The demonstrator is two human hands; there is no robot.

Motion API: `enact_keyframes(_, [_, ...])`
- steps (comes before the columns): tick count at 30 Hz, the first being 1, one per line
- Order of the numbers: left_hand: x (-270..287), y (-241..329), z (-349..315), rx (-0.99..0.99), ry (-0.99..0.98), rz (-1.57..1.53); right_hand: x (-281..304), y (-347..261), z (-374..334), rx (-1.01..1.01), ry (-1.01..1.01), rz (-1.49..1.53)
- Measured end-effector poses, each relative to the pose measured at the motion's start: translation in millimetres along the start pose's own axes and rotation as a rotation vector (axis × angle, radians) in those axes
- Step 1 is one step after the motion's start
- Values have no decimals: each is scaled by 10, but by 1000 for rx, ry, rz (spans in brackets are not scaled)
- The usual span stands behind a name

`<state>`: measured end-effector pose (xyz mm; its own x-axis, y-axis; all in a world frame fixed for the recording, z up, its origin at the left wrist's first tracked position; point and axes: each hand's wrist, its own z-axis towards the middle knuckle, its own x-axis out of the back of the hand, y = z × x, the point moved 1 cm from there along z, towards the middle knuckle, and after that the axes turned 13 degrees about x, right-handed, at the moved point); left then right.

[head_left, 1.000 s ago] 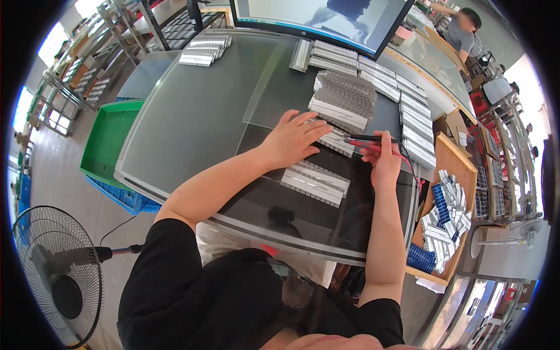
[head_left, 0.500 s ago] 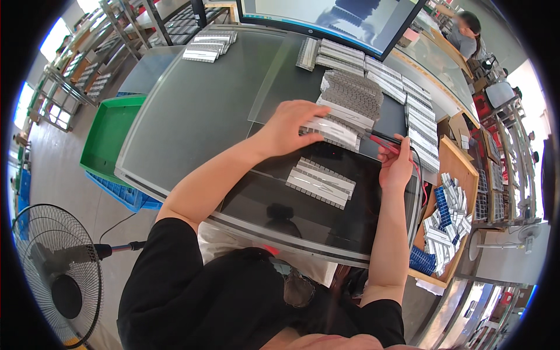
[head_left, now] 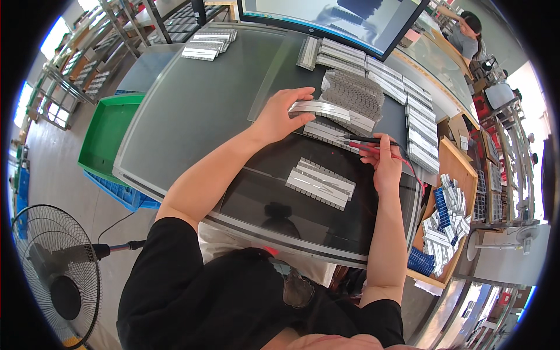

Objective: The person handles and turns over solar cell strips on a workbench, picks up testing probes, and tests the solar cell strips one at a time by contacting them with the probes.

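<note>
**Left Hand (head_left: 286, 116) at Upper Strip (head_left: 326, 109), Probes at Lower Strip (head_left: 321, 132)**

Nearest you, a strip pair (head_left: 321, 182) lies flat on the dark table (head_left: 256, 201). Beyond it, to the right, your right hand (head_left: 385, 160) is closed in a pen-like grip around the black probe (head_left: 368, 139) and the red probe (head_left: 358, 145). Both point left, at the lower strip, which lies on the table; whether the tips touch it cannot be told. Your left hand is half open, thumb and fingers holding the left end of the upper strip. That strip appears bowed; its right part is at the near edge of the grey stack (head_left: 353, 90). Farther off, strip rows (head_left: 420, 128) extend along the table's right, with the monitor (head_left: 312, 14) behind.
</note>
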<state>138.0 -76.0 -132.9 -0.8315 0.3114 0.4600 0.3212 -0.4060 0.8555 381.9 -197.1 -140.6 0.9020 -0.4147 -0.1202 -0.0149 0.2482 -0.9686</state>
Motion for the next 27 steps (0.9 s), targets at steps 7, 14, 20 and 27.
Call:
enact_keyframes(7, [24, 10, 7, 10, 2, 10, 6, 31, 28, 12, -2, -30])
enact_keyframes(14, [4, -26, -10, -4, 9, -24, 15, 32, 1, 10, 5, -18])
enact_keyframes(20, [20, -12, -23, 31, -9, -40, 22, 44, -1, 3, 6, -7])
enact_keyframes(27, [40, 71, -69, 57, -88, -103, 25, 72, -3, -10, 16, -11])
